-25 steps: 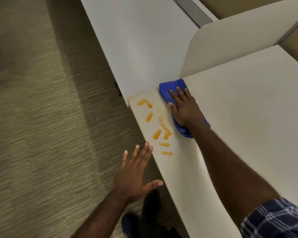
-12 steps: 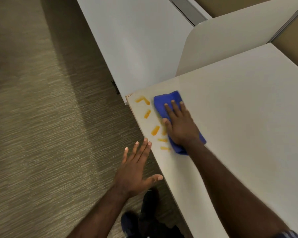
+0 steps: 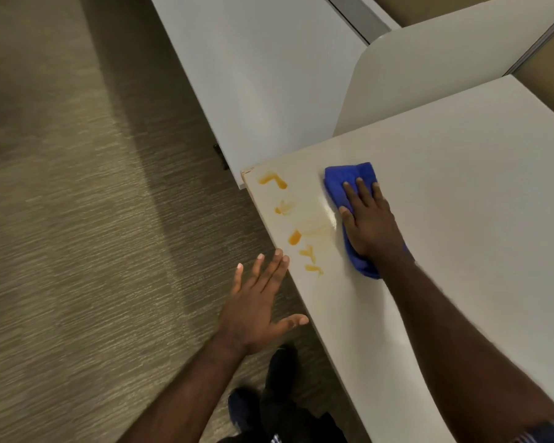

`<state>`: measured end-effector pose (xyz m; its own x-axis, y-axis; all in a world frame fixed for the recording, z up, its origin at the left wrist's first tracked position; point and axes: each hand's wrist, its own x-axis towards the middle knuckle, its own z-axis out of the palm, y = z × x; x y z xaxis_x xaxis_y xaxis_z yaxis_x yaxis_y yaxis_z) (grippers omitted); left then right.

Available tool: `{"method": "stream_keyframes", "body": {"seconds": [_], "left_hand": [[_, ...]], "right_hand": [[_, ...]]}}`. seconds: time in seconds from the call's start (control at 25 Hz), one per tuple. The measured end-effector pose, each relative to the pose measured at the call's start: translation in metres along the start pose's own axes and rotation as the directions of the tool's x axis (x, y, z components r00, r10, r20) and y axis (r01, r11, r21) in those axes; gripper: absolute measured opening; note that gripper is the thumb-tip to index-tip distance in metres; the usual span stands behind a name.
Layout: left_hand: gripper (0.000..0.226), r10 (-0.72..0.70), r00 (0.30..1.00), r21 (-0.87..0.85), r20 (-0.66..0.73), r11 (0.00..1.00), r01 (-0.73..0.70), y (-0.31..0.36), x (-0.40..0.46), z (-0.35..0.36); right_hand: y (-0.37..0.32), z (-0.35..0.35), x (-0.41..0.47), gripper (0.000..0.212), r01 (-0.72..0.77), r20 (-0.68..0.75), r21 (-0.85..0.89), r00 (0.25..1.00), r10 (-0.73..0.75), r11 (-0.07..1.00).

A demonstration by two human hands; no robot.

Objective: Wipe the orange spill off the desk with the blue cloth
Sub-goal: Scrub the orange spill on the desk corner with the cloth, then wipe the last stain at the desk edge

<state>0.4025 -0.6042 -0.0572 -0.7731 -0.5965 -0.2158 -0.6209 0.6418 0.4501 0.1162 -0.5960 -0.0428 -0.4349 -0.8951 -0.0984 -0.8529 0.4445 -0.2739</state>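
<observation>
Orange spill marks (image 3: 294, 237) run in a line along the left edge of the white desk (image 3: 461, 203), from the corner streak down to smeared dabs. A faint wet smear lies between them and the blue cloth (image 3: 346, 180). My right hand (image 3: 370, 222) lies flat on the cloth, pressing it onto the desk just right of the spill; the cloth's near part is hidden under the palm. My left hand (image 3: 256, 305) hovers with its fingers spread beside the desk edge, holding nothing, its fingertips close to the lowest marks.
A second white desk (image 3: 253, 75) stands beyond, with a rounded divider panel (image 3: 445, 75) between the two. Carpet (image 3: 77, 235) fills the left side. My dark shoes (image 3: 269, 404) are below the desk edge.
My right hand slid the cloth left across the spill and then back to the right. Several marks are now smeared or fainter, and a wet trace is left. The left hand stayed put.
</observation>
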Motion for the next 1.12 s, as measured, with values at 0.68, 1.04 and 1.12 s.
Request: {"method": "stream_keyframes", "body": {"seconds": [0.68, 1.04, 1.12], "left_hand": [[0.061, -0.134, 0.936, -0.178, -0.325, 0.981, 0.078, 0.038, 0.036, -0.022], [0.080, -0.151, 0.965, 0.213, -0.216, 0.957, 0.198, 0.093, 0.044, 0.022], [0.076, -0.176, 0.955, 0.173, -0.240, 0.960, 0.220, 0.087, 0.037, 0.028]], "right_hand": [[-0.077, 0.013, -0.087, 0.049, 0.123, -0.026, 0.451, 0.992, -0.125, 0.884], [0.016, 0.002, -0.131, 0.049, -0.153, -0.095, 0.268, 0.978, 0.184, 0.951], [0.025, -0.004, -0.135, 0.059, -0.187, -0.011, 0.179, 0.981, 0.192, 0.966]]}}
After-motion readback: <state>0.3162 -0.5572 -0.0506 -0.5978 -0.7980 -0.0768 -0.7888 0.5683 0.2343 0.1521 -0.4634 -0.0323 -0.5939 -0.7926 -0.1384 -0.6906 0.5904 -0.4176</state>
